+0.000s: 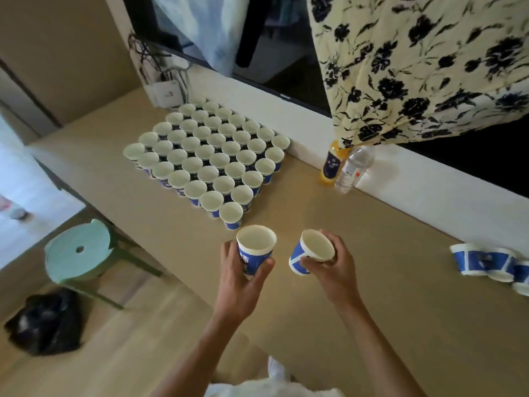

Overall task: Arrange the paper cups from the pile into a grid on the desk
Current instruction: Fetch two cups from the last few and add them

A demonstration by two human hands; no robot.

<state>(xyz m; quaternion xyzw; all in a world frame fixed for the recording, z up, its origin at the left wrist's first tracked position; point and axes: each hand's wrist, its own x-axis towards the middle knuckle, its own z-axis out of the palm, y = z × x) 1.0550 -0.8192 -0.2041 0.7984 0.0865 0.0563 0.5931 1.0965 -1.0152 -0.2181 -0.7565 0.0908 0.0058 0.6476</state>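
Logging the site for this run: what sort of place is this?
Probably a home or dorm room: a flat screen above the desk, a floral garment hanging over it, a plastic stool beside.

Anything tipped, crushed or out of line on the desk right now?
The leftover blue-and-white paper cups at the tan desk's right end lie on their sides. The grid of upright cups looks even; no spills.
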